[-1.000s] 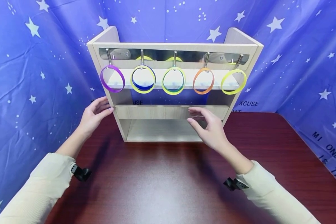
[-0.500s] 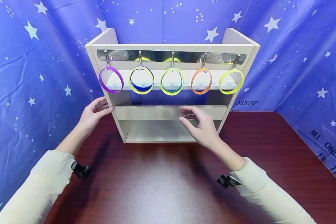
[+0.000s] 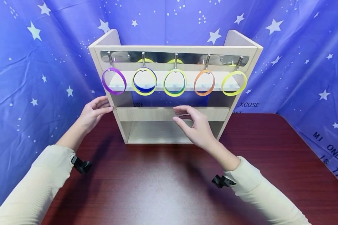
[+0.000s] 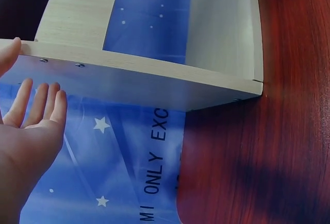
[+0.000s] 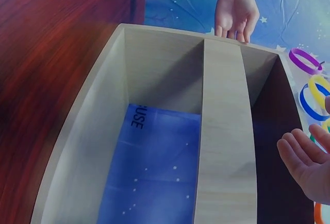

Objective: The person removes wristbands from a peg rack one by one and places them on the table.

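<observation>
A pale wooden rack stands on the table, with a metal hook strip across its upper front. Silicone wristbands hang from the hooks: a purple band at left, yellow with blue, yellow with green, an orange band, and a yellow band at right. My left hand is at the rack's left side panel, thumb at the front edge and extended fingers by the outer face. My right hand hovers before the middle crossbar, holding nothing, fingers loosely bent and thumb apart.
The dark red wooden table spreads in front of the rack and to its right. Behind and at both sides hangs a blue curtain with white stars and printed lettering. A white shelf shows behind the bands.
My right hand has moved left along the rack's front, from near its right side toward the middle. The left hand stays at the side panel, and the bands hang as before.
</observation>
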Demonstrator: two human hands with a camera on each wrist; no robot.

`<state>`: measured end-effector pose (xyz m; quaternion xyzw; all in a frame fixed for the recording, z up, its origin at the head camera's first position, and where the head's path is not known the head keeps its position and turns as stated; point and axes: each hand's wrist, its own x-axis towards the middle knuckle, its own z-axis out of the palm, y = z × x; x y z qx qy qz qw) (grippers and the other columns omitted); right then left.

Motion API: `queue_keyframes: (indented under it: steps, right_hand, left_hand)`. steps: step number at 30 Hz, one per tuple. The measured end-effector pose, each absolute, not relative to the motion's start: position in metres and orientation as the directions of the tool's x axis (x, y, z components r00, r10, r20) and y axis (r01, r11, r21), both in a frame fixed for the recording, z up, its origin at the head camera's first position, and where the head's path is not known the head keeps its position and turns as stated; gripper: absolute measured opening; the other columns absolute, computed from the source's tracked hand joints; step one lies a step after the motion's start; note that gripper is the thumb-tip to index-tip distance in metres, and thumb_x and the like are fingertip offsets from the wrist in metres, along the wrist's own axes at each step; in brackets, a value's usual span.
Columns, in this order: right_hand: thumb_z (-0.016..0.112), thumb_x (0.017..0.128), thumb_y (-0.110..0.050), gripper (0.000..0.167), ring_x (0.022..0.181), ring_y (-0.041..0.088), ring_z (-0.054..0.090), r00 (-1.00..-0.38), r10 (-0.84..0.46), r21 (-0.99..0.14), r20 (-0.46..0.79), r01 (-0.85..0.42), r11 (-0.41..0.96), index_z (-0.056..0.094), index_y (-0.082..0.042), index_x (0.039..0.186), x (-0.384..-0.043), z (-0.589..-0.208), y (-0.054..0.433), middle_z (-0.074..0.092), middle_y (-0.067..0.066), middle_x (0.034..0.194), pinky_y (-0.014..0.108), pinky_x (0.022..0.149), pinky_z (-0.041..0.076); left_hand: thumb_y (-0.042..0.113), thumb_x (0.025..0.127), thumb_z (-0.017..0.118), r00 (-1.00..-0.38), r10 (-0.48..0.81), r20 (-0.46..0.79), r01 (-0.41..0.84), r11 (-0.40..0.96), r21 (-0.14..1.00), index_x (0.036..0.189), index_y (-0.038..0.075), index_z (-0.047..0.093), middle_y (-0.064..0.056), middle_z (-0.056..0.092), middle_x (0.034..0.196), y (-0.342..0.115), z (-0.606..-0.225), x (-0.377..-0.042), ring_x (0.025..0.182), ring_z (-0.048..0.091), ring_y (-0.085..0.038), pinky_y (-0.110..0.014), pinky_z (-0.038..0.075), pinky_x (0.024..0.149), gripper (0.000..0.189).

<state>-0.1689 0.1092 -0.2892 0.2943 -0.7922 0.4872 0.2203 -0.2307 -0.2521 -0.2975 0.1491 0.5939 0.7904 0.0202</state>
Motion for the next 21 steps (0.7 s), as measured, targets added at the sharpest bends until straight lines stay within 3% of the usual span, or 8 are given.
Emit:
queue_keyframes:
  steps: [8,21]
  right_hand:
    - [0.068,0.088,-0.008,0.028,0.1,0.029,0.068,-0.712,-0.267,-0.65,0.65,-0.702,0.289,0.063,0.002,0.114,-0.171,-0.285,0.094,0.069,0.018,0.111,0.035,0.091,0.056]
    - [0.067,0.089,-0.011,0.027,0.1,0.026,0.068,-0.707,-0.278,-0.658,0.651,-0.707,0.258,0.064,-0.004,0.115,-0.171,-0.275,0.075,0.07,0.016,0.11,0.031,0.09,0.056]
  left_hand:
    - [-0.014,0.086,0.056,-0.958,0.202,0.204,0.14,-0.293,0.946,0.109,0.015,0.063,0.007,0.069,0.106,-0.249,-0.294,-0.232,0.098,0.064,-0.005,-0.013,0.052,0.086,0.038]
    - [-0.014,0.086,0.057,-0.962,0.184,0.203,0.146,-0.284,0.948,0.105,0.015,0.067,0.007,0.071,0.101,-0.248,-0.29,-0.232,0.096,0.063,-0.006,-0.013,0.052,0.085,0.036]
